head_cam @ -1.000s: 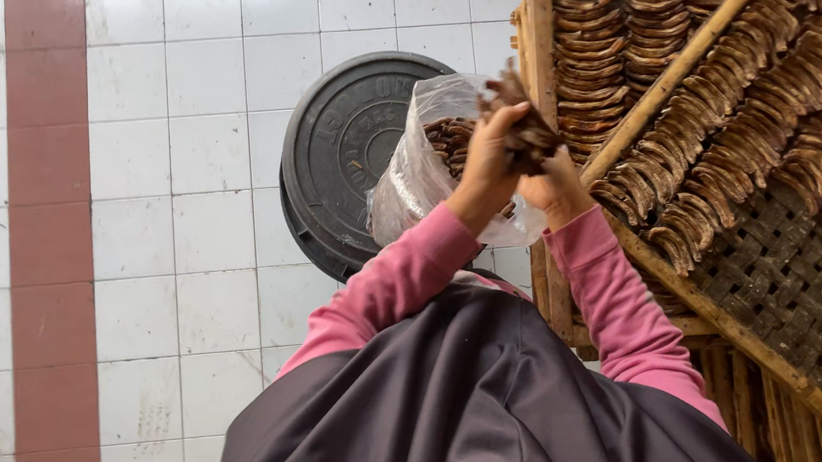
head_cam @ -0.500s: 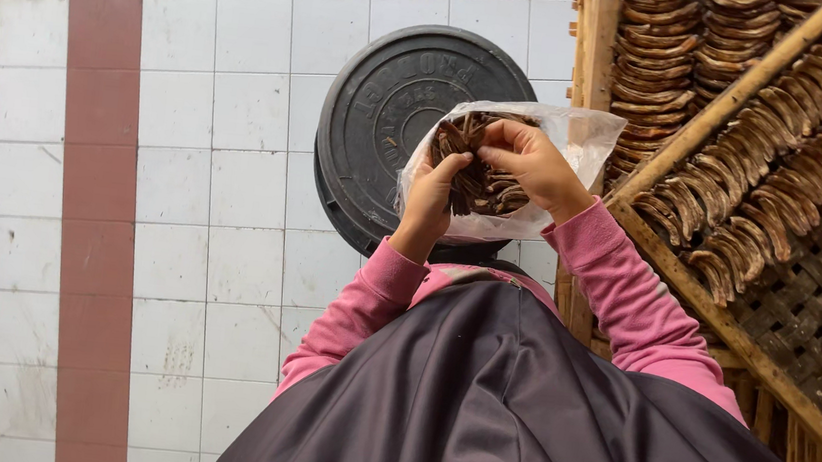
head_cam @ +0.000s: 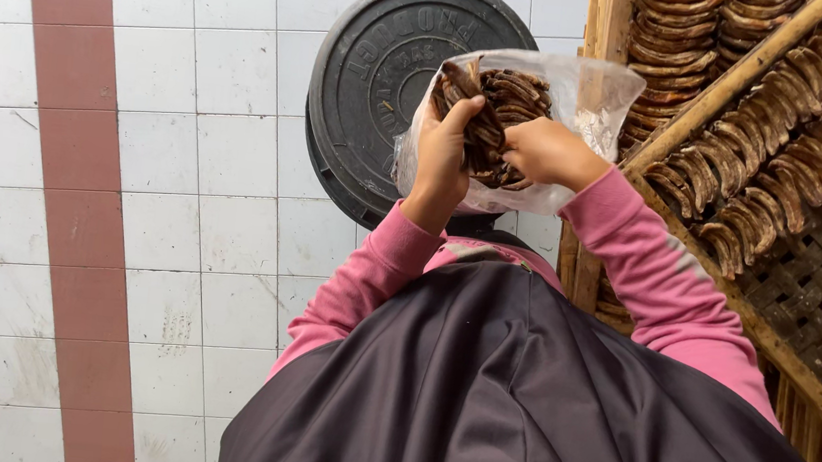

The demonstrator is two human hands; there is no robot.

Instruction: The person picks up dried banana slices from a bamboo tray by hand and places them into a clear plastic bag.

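Left hand [head_cam: 441, 159] closed on a bundle of dried brown strips [head_cam: 487, 118], right hand [head_cam: 544, 151] apparently gripping the partly filled plastic bag [head_cam: 589, 103]; rack [head_cam: 736, 192] beside holds many more

pink sleeves [head_cam: 630, 252], brown dried pieces [head_cam: 504, 104], white-red tiled floor [head_cam: 148, 145].

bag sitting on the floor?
No, both hands, left hand and right hand, hold the clear plastic bag of brown dried strips above the tiled floor.
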